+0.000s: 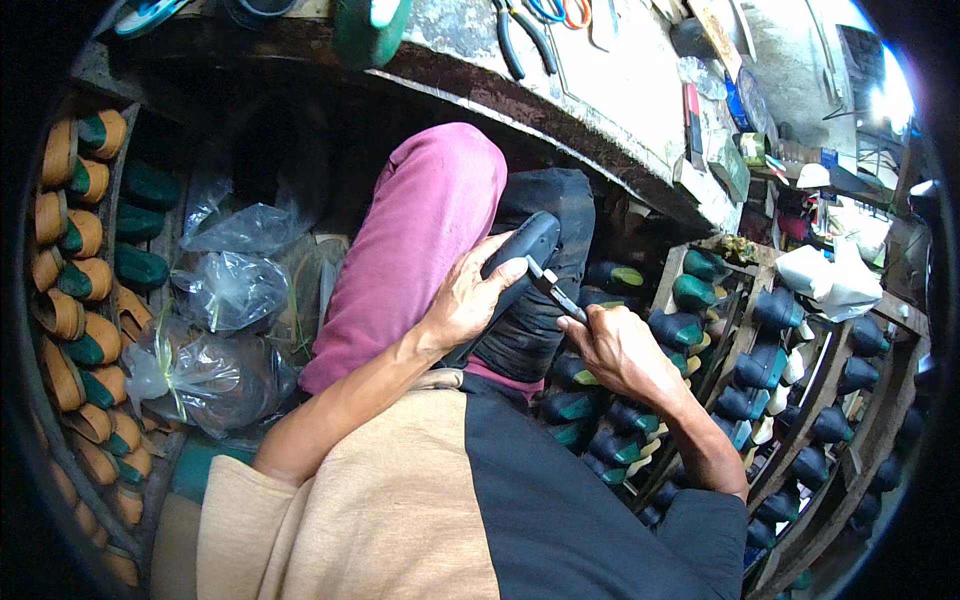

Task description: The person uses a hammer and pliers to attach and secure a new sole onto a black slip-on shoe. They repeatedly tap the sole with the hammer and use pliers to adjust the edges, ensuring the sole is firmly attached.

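My left hand (462,300) is wrapped round a black shoe (530,238), which rests over my knees with its rounded end pointing away from me. From the right, my right hand (615,345) grips a slim metal hand tool (560,295). Its pale tip meets the shoe's edge close to my left thumb. Whether the tool is a pair of pincers or a knife I cannot tell. Beneath the shoe are my pink-covered left leg (425,220) and a dark cloth (565,220) over the right one.
A worn workbench (610,100) crosses ahead, bearing black-handled pliers (525,40) and a red-handled tool (692,120). Tan shoes (95,280) fill a rack at left, beside tied plastic bags (235,290). Racks of dark shoes (755,370) stand at right, topped by a white bag (835,275).
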